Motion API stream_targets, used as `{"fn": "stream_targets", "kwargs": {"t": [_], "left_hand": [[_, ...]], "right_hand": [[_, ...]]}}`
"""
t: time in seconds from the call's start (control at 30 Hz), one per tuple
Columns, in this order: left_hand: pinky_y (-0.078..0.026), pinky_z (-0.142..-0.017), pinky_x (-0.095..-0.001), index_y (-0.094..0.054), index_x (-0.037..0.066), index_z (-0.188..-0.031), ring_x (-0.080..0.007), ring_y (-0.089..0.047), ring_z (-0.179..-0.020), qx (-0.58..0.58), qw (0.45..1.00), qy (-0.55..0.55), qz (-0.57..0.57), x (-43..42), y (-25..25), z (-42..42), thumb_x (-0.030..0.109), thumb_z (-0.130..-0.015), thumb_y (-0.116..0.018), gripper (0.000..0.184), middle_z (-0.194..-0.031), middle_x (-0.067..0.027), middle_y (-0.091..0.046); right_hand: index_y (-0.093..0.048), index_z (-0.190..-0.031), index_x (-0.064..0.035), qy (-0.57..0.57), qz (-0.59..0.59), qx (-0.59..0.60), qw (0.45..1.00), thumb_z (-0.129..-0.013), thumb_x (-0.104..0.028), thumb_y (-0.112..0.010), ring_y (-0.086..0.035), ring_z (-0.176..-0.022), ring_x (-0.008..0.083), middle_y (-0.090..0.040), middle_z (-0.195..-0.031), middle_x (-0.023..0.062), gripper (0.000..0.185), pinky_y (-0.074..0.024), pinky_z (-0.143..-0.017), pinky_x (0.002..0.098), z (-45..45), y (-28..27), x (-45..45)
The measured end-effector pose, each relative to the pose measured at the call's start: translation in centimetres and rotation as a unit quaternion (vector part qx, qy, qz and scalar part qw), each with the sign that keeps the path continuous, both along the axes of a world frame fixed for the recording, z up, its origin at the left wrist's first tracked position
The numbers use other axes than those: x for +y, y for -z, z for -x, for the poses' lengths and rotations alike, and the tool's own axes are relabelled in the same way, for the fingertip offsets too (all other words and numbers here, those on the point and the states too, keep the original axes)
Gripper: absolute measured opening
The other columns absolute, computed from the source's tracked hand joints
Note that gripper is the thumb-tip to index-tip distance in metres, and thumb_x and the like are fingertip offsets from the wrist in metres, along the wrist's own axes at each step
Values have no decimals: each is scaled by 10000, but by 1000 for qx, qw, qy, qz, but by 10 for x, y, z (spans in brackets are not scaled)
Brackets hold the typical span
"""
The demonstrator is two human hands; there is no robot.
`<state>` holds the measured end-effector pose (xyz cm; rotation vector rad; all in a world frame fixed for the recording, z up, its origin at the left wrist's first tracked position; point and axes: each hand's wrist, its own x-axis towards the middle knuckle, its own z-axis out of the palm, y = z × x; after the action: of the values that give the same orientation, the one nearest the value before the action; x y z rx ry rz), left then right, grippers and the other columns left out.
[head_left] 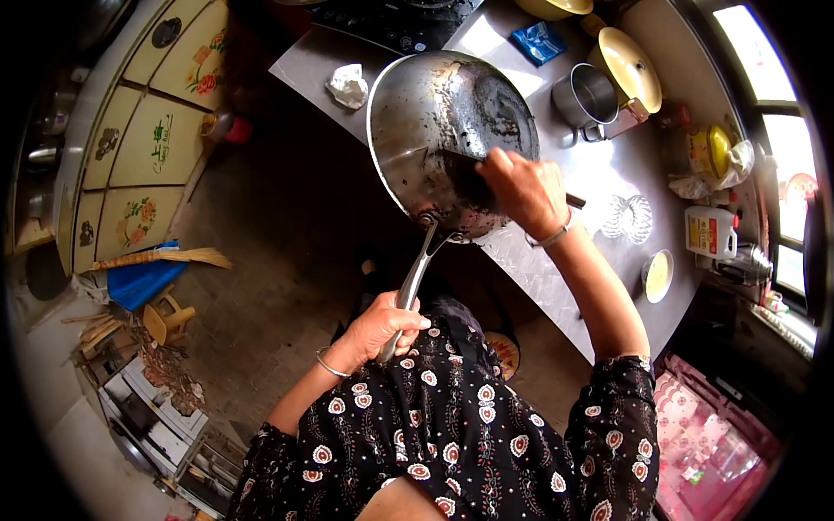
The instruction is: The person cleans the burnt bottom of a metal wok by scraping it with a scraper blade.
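Note:
A large steel wok [408, 130] is tipped so that its outer bottom, crusted with black soot, faces up toward me. My left hand [382, 328] is closed around its long metal handle [420, 265], close to my body. Pressed near the wok's sooty underside is my right hand [524, 191], gripping what looks like a kitchen knife [469, 174] with a wide dark blade. The blade lies against the wok's outer surface, and the end of the knife's handle sticks out behind the hand. Part of the blade blends into the soot.
On the grey counter [547, 286] stand a steel pot [586, 95], a glass dish [627, 219], a bowl with yellow contents [658, 276] and a white jug [711, 232]. Crumpled paper [347, 86] lies left of the wok. A broom [165, 257] and a yellow stool [168, 319] are at left.

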<state>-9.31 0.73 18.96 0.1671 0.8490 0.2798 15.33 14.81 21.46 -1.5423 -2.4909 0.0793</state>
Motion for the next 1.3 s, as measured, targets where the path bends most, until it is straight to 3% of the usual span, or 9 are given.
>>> {"fn": "stream_targets", "kwargs": {"t": [0.13,0.37,0.57,0.8,1.07,1.3], "left_hand": [[-341,-365,-242,-412,90,-667,-98,-435,-409,-8,1000,-4,4,2,-2,-1,33,-796,-629,259,-527,-29,-457],[-331,-367,-240,-408,94,-665,-97,-432,-408,-1,1000,-4,8,1,-2,-3,25,-791,-630,265,-529,-28,-456],[-330,-358,-240,-401,95,-657,-99,-425,-401,-6,1000,-6,15,1,-1,-2,24,-791,-630,274,-524,-30,-451],[-330,-354,-238,-392,97,-639,-99,-422,-397,8,1000,0,9,2,-4,-5,23,-790,-627,289,-526,-27,-445],[-336,-358,-231,-389,94,-643,-97,-426,-407,7,1000,2,6,-1,1,-2,8,-790,-620,287,-534,-20,-438],[-342,-353,-232,-388,92,-649,-96,-424,-404,5,1000,3,9,1,-1,0,7,-795,-618,285,-531,-21,-434]], "right_hand": [[-477,-785,-113,-48,36,-14,998,-869,-319,-580,-579,-481,274,-538,-602,63,245,-440,-405,395,-12,6,-31],[-491,-801,-104,21,-37,10,999,-876,-321,-566,-581,-496,294,-551,-607,75,241,-453,-421,400,-1,5,10],[-468,-777,-119,-24,10,20,999,-864,-316,-598,-575,-471,262,-535,-596,46,251,-453,-404,381,-12,13,-32],[-445,-768,-96,24,-19,126,992,-896,-305,-557,-551,-529,364,-553,-609,126,270,-411,-444,448,-12,11,29],[-431,-756,-85,47,49,180,981,-905,-286,-552,-544,-520,371,-504,-510,130,278,-416,-465,462,-19,18,11],[-430,-760,-90,-1,75,103,992,-902,-303,-554,-551,-506,348,-545,-589,108,284,-423,-438,435,-32,17,-15]]}}
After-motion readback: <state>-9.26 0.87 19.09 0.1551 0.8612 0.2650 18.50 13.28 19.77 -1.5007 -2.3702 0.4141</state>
